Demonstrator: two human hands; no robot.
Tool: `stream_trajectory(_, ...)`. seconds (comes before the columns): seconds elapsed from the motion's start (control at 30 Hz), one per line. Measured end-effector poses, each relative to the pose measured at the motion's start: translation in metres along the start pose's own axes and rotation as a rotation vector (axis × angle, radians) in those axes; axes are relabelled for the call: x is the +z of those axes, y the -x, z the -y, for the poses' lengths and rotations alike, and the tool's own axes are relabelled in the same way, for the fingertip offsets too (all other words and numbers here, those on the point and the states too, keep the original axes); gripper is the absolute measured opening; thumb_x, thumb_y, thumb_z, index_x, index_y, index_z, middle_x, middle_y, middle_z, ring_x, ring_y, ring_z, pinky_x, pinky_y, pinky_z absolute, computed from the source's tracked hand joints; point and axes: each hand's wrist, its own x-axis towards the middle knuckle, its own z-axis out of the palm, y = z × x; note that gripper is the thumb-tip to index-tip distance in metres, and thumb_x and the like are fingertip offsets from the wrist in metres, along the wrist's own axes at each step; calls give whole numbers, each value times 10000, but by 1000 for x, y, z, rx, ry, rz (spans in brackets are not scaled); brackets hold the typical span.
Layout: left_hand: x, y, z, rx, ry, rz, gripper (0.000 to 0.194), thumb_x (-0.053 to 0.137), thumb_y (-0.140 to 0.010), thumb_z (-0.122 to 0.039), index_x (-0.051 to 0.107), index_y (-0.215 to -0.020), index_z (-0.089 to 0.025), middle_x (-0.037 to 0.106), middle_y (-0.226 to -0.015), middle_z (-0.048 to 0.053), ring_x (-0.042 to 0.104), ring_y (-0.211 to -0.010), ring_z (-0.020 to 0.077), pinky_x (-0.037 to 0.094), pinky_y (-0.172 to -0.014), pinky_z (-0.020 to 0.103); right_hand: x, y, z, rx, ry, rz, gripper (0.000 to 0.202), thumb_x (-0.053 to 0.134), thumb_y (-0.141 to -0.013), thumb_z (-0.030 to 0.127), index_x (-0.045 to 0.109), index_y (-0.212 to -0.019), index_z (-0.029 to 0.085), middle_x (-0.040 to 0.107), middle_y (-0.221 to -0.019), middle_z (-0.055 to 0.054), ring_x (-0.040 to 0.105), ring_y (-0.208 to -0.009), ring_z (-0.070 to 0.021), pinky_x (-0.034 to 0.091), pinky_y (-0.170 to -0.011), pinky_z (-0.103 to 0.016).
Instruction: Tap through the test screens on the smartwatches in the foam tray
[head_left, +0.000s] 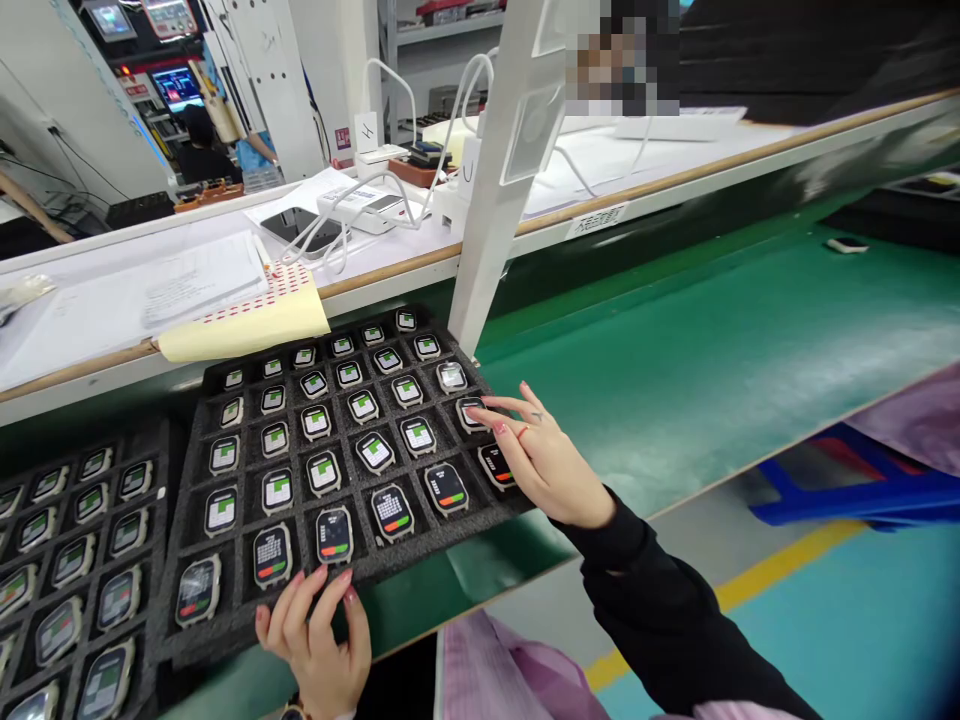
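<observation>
Black foam tray [225, 400] of small watch bodies lies on the green counter [712, 350]. Left hand [319, 635], fingers spread, rests on its near edge; right hand [544, 455], fingers flat, touches a watch [471, 412] at the right edge. Foam looks light, floppy; support underneath, screens scratch-prone.

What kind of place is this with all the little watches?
Probably a factory line for smartwatches. Foam trays hold rows of lit watches, a green belt runs past, and the right hand touches one.
</observation>
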Motion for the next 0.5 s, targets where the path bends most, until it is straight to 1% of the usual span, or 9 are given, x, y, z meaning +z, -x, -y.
stream_trajectory(0.1, 1, 2, 1, -23, 2, 1, 125, 681, -856, -110, 644, -948, -184, 598, -1019, 65, 534, -1111, 211, 147, -1209, 428, -1, 1, -1, 22, 5, 50, 403, 290, -1060, 224, 612, -1299, 188, 695, -1176, -85, 550, -1243, -274, 245, -1160, -671)
stream_trajectory(0.23, 0, 2, 1, -12, 18, 5, 131, 678, -845, -87, 646, -939, -172, 600, -1010, 78, 523, -1122, 211, 132, -1213, 414, -8, -1, 5, 30, 0, -18, 404, 286, -1064, 229, 611, -1302, 206, 689, -1191, -76, 561, -1233, -265, 238, -1172, -658)
stream_trajectory(0.3, 0, 1, 0, -14, 26, 1, 129, 672, -847, -85, 647, -939, -172, 602, -1002, 79, 524, -1118, 210, 134, -1210, 414, -9, -3, 13, 21, -18, -12, 402, 291, -1065, 231, 615, -1302, 209, 691, -1190, -75, 568, -1227, -262, 244, -1178, -648)
stream_trajectory(0.4, -1, -2, -2, -28, 37, 4, 133, 663, -852, -78, 649, -947, -171, 604, -1003, 77, 519, -1116, 207, 132, -1210, 410, -6, -9, 28, -26, -61, 60, 400, 298, -1062, 216, 618, -1301, 202, 700, -1171, -75, 565, -1234, -265, 246, -1175, -660)
stream_trajectory(0.5, -2, -4, -4, -31, 49, 8, 134, 652, -855, -68, 650, -948, -165, 608, -1004, 81, 514, -1115, 208, 129, -1212, 399, 2, -17, 43, -81, -87, 141, 398, 306, -1054, 188, 608, -1312, 188, 691, -1191, -83, 547, -1257, -268, 243, -1176, -664)
